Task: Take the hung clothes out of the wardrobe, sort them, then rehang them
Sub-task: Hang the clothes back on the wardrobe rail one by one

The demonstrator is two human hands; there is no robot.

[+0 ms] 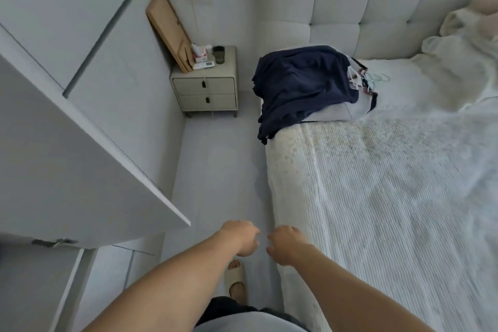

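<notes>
Head view: both hands, left hand (241, 237) and right hand (285, 244), hang with loosely curled fingers grasping nothing beside the bed's (404, 197) near-left edge, while the clothes pile (304, 86) lies at its far-left corner.

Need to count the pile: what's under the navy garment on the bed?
Under the navy garment lies a pale folded piece, with patterned clothes and a light hanger showing beside. How many are buried cannot be seen.
</notes>
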